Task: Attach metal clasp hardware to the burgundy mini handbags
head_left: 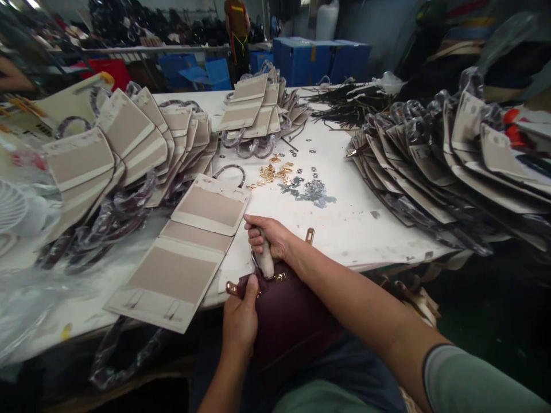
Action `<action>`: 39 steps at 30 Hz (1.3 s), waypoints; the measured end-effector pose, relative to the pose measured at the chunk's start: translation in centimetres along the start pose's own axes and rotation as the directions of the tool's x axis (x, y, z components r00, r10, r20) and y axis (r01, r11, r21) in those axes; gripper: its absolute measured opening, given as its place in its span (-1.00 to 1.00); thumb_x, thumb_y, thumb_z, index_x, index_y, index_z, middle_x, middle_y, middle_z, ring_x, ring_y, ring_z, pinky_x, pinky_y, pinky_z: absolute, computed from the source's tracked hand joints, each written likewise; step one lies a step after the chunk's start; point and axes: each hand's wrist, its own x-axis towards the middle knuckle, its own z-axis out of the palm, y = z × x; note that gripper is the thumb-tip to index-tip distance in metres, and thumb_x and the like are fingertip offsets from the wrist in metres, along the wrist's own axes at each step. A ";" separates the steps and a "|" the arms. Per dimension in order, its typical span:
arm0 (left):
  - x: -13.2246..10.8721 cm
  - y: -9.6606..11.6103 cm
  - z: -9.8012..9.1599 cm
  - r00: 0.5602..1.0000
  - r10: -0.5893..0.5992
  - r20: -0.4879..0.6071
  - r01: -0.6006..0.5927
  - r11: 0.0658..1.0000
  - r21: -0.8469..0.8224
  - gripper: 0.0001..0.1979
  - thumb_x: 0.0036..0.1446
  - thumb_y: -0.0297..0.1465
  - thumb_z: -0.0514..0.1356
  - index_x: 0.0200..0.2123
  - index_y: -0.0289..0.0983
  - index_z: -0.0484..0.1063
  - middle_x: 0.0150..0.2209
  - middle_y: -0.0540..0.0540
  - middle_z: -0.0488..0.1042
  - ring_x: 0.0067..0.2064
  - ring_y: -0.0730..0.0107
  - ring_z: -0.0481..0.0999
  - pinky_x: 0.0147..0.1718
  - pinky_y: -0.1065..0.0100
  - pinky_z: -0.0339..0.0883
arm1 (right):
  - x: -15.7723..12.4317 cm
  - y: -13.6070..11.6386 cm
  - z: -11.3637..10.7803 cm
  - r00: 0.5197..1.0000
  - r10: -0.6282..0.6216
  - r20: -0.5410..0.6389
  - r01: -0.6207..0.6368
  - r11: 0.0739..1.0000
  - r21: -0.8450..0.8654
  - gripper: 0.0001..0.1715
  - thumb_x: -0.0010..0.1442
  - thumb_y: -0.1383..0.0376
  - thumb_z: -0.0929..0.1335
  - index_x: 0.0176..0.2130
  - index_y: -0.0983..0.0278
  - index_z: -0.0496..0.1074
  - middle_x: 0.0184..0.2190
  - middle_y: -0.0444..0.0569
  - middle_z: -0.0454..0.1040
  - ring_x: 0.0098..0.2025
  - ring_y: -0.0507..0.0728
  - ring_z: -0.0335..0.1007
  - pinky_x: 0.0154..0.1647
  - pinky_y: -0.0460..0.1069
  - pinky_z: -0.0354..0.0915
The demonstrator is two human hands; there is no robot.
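Observation:
A dark burgundy handbag (293, 315) rests on my lap against the table's front edge. My left hand (241, 315) is closed on its upper left edge, thumb on top, beside a gold fitting (231, 288). In a fist, my right hand (271, 235) grips a hand tool with a pale, thick handle (266, 263). The tool points down onto the bag's top by a small gold clasp (280, 277); its tip cannot be made out. Another gold fitting (310, 235) stands up behind my right wrist.
Flat beige bag panels (181, 246) lie left of my hands, with stacked panels (129, 126) and wrapped handles beyond. More stacks (413, 155) line the right. Gold fittings (275, 172), grey metal plates (316, 192) and dark strips (348, 103) are on the white table (344, 241). A person (237, 28) stands behind.

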 end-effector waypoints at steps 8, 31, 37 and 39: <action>0.5 -1.1 0.1 0.996 -0.084 -0.021 0.084 0.996 -0.016 -0.53 0.20 -0.01 0.32 -0.07 -0.27 0.66 0.00 -0.20 0.65 0.17 -0.08 0.52 0.26 0.06 0.23 | 0.2 -0.2 0.0 0.999 0.039 -0.025 -0.039 0.999 -0.018 -0.65 0.42 0.16 0.35 -0.37 0.26 0.29 -0.65 -0.35 0.09 -0.71 -0.09 -0.14 -0.78 -0.20 -0.01; 0.5 -1.6 0.6 0.995 0.068 -0.073 -0.062 0.995 0.073 -0.58 0.28 -0.03 0.24 -0.11 -0.26 0.65 -0.03 -0.16 0.66 0.16 0.00 0.53 0.27 0.06 0.22 | 0.3 -0.1 -0.2 0.999 0.016 -0.043 -0.021 0.993 -0.113 -0.62 0.35 0.13 0.43 -0.37 0.26 0.27 -0.64 -0.36 0.05 -0.70 -0.10 -0.14 -0.78 -0.22 -0.02; 0.4 -1.7 0.7 0.995 0.061 -0.076 -0.055 0.996 0.074 -0.55 0.27 0.01 0.24 -0.18 -0.27 0.65 -0.16 -0.14 0.67 0.08 0.02 0.56 0.24 0.06 0.24 | 0.1 0.1 0.2 0.998 0.006 -0.069 -0.015 0.991 -0.131 -0.59 0.31 0.12 0.45 -0.39 0.26 0.27 -0.64 -0.36 0.04 -0.70 -0.11 -0.14 -0.79 -0.22 -0.04; 0.4 -1.7 0.7 0.996 0.058 -0.072 -0.052 0.995 0.081 -0.53 0.26 0.02 0.23 -0.20 -0.28 0.64 -0.21 -0.13 0.66 0.03 0.02 0.57 0.21 0.06 0.26 | 0.1 0.1 0.3 0.998 0.004 -0.066 -0.013 0.990 -0.142 -0.60 0.31 0.13 0.45 -0.40 0.26 0.27 -0.64 -0.36 0.04 -0.70 -0.11 -0.14 -0.79 -0.22 -0.04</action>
